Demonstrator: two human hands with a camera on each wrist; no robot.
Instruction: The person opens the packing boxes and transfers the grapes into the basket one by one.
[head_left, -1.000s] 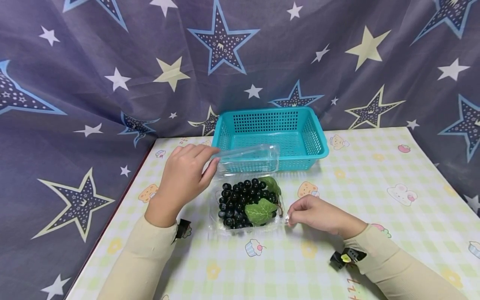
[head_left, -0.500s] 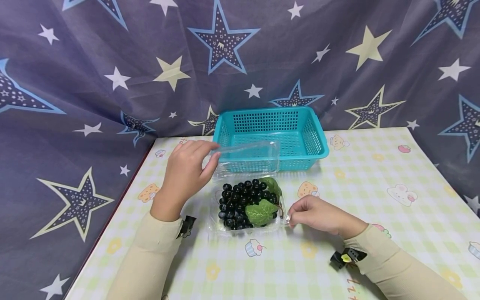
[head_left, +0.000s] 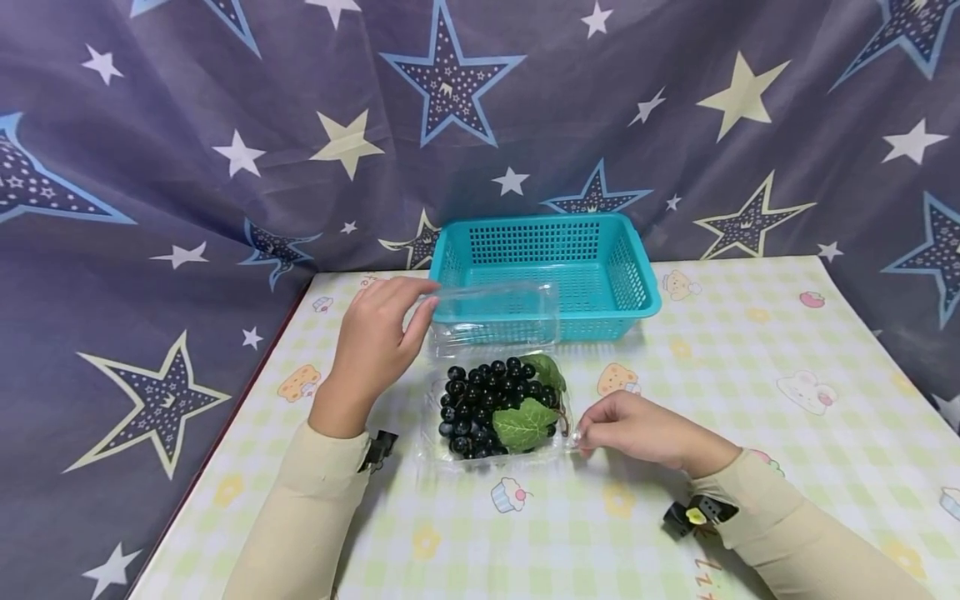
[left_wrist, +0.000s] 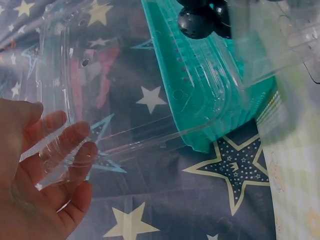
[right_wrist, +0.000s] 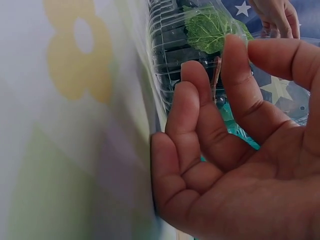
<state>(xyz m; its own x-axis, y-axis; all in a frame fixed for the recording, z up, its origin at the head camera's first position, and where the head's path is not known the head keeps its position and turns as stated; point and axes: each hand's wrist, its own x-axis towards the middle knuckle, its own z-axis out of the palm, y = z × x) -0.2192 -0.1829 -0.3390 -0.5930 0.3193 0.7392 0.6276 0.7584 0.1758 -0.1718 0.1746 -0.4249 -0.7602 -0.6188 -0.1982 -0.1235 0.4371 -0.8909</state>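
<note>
A clear plastic clamshell box (head_left: 429, 454) lies on the table with its lid (head_left: 495, 310) raised at the far side. Inside are a bunch of dark grapes (head_left: 480, 408) and green leaves (head_left: 523, 425). My left hand (head_left: 378, 342) pinches the lid's left edge between thumb and fingers; in the left wrist view the fingers (left_wrist: 80, 162) show through the clear plastic. At the box's right side, my right hand (head_left: 637, 429) pinches the rim near the front corner. Its thumb and index fingertips (right_wrist: 234, 47) meet there in the right wrist view, the other fingers curled.
Just behind the raised lid stands a turquoise plastic basket (head_left: 637, 287) with perforated walls. The table has a checked cloth (head_left: 720, 367) with cartoon prints. A star-patterned curtain (head_left: 480, 179) hangs behind the table and to its left.
The left hand has risen slightly, and the lid stands a little more upright. The right hand keeps its hold on the rim, and the grapes lie as before.
</note>
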